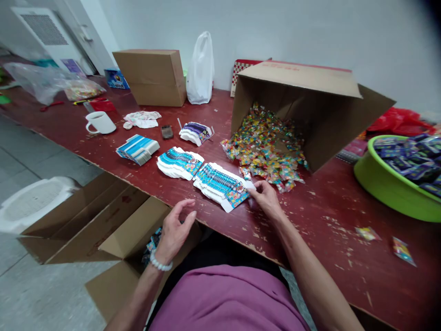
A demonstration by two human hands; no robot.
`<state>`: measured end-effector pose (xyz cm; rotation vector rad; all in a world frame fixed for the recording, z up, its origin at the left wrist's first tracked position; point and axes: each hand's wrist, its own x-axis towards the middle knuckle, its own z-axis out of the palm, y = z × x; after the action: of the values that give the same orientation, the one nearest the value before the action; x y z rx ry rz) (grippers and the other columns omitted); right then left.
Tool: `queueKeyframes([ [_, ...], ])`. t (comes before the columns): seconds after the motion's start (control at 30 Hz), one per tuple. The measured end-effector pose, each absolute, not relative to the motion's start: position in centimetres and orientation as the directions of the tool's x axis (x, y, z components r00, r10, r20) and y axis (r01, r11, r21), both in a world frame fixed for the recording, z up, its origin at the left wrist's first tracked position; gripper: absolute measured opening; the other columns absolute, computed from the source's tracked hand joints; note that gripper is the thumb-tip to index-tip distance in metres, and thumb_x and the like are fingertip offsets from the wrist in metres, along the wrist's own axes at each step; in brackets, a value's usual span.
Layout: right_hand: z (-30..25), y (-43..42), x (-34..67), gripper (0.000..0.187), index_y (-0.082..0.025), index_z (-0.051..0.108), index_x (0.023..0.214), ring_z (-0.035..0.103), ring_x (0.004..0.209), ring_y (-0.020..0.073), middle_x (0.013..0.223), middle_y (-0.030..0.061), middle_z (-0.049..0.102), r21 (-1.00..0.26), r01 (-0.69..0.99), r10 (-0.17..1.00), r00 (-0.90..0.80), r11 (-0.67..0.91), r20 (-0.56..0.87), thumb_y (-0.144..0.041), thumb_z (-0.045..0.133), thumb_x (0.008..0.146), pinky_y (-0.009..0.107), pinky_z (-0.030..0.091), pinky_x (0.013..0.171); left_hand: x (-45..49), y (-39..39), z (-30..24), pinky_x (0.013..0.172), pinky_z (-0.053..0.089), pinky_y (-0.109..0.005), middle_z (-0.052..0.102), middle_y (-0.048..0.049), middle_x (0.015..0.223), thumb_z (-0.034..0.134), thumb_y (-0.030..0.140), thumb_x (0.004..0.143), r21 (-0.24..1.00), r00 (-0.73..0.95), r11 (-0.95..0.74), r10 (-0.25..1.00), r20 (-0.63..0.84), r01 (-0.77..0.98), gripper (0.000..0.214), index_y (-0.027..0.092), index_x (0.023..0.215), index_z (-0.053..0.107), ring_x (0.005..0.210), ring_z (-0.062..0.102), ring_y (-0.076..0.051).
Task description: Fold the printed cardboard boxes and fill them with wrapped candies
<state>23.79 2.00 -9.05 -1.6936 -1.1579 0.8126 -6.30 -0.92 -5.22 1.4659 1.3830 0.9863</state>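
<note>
**Lifting one card off a fanned stack, some notes**

Watching the head cam feed here. The right hand [267, 198] has its fingertips pinched on the right end of the nearest card stack [220, 184]. The stack lies fanned out flat on the desk [327, 220], close to the front edge. The left hand [175, 230] hangs open and empty with its fingers loosely curled. It's just off the desk edge over the open carton [113, 220] on the floor, a bit left of the stack and not touching it.

My take: grab only the top card at its corner and lift rather than drag, so the fan underneath doesn't slide. The candy pile [265, 151] sits just behind that hand, so I'd keep the wrist low and clear of it.
</note>
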Motion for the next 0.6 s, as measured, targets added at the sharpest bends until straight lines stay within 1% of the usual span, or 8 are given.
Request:
queueKeyframes([
  [0.1, -6.8, -0.1, 23.5, 0.043, -0.019, 0.056, 0.082, 0.054, 0.064, 0.0157, 0.072, 0.0002, 0.06, -0.968, 0.221, 0.974, 0.217, -0.115, -0.066, -0.06, 0.065, 0.073, 0.029, 0.043, 0.062, -3.9, 0.0, -3.6, 0.091, 0.048, -0.034, 0.065, -0.01, 0.119, 0.067, 0.04, 0.08, 0.974, 0.174, -0.003, 0.984, -0.037, 0.226, 0.044, 0.02, 0.12, 0.061, 0.101, 0.063, -0.023],
  [0.17, -5.0, -1.6, 22.8, 0.039, -0.019, 0.058, 0.082, 0.054, 0.065, 0.014, 0.074, -0.0008, 0.061, -0.994, 0.082, 0.995, 0.075, -0.074, -0.068, -0.055, 0.07, 0.073, 0.027, 0.044, 0.063, -2.7, 0.2, -2.6, 0.09, 0.049, -0.035, 0.065, -0.0108, 0.119, 0.07, 0.041, 0.079, 0.988, 0.371, 0.107, 0.918, -0.14, 0.107, 0.049, 0.02, 0.123, 0.06, 0.101, 0.064, -0.023],
  [0.2, -4.2, -2.3, 22.4, 0.037, -0.019, 0.059, 0.081, 0.055, 0.066, 0.0134, 0.075, -0.0013, 0.061, -0.998, 0.012, 0.998, 0.012, -0.057, -0.057, -0.052, 0.073, 0.073, 0.027, 0.044, 0.065, -2.1, 0.1, -2.2, 0.089, 0.049, -0.036, 0.066, -0.0115, 0.117, 0.071, 0.042, 0.078, 0.979, 0.508, 0.2, 0.839, -0.197, 0.049, 0.05, 0.019, 0.122, 0.06, 0.1, 0.065, -0.024],
  [0.27, -2.8, -3.3, 21.7, 0.032, -0.02, 0.061, 0.082, 0.055, 0.07, 0.0131, 0.076, -0.0019, 0.061, -0.995, -0.092, 0.997, -0.074, -0.038, -0.031, -0.047, 0.075, 0.075, 0.027, 0.045, 0.069, -0.9, -0.4, -1.8, 0.088, 0.049, -0.038, 0.069, -0.0133, 0.109, 0.074, 0.045, 0.075, 0.911, 0.76, 0.413, 0.598, -0.256, -0.018, 0.052, 0.016, 0.116, 0.063, 0.097, 0.067, -0.026],
  [0.33, -2.1, -3.9, 21.1, 0.029, -0.02, 0.061, 0.083, 0.056, 0.071, 0.0132, 0.078, -0.0019, 0.062, -0.99, -0.137, 0.994, -0.103, -0.038, -0.024, -0.045, 0.075, 0.077, 0.026, 0.046, 0.069, 0.2, -1.4, -2.0, 0.086, 0.05, -0.041, 0.071, -0.014, 0.099, 0.08, 0.048, 0.068, 0.808, 0.893, 0.588, 0.384, -0.233, -0.042, 0.058, 0.014, 0.112, 0.064, 0.091, 0.069, -0.028],
  [0.37, -1.9, -4.1, 20.9, 0.028, -0.021, 0.061, 0.084, 0.056, 0.071, 0.0131, 0.079, -0.0019, 0.062, -0.987, -0.157, 0.994, -0.111, -0.041, -0.023, -0.044, 0.074, 0.078, 0.026, 0.046, 0.069, 0.6, -1.9, -2.2, 0.086, 0.05, -0.042, 0.071, -0.0137, 0.096, 0.082, 0.048, 0.064, 0.761, 0.923, 0.647, 0.324, -0.207, -0.056, 0.062, 0.013, 0.112, 0.064, 0.088, 0.07, -0.028],
  [0.47, -1.8, -4.3, 20.7, 0.025, -0.02, 0.062, 0.085, 0.055, 0.07, 0.0121, 0.079, -0.0023, 0.061, -0.976, -0.212, 0.994, -0.109, -0.04, -0.017, -0.042, 0.074, 0.079, 0.025, 0.046, 0.069, 1.3, -3.0, -2.8, 0.084, 0.052, -0.043, 0.071, -0.0128, 0.092, 0.085, 0.049, 0.06, 0.689, 0.942, 0.716, 0.299, -0.155, -0.114, 0.069, 0.012, 0.113, 0.064, 0.084, 0.071, -0.028],
  [0.6, -1.6, -4.9, 20.4, 0.023, -0.02, 0.064, 0.09, 0.056, 0.07, 0.0112, 0.08, -0.0019, 0.062, -0.96, -0.276, 0.997, -0.069, -0.04, -0.022, -0.039, 0.073, 0.081, 0.023, 0.047, 0.068, 1.2, -3.2, -2.7, 0.084, 0.052, -0.042, 0.07, -0.0137, 0.092, 0.084, 0.051, 0.061, 0.738, 0.91, 0.663, 0.374, -0.179, -0.128, 0.066, 0.01, 0.11, 0.065, 0.083, 0.07, -0.026],
])
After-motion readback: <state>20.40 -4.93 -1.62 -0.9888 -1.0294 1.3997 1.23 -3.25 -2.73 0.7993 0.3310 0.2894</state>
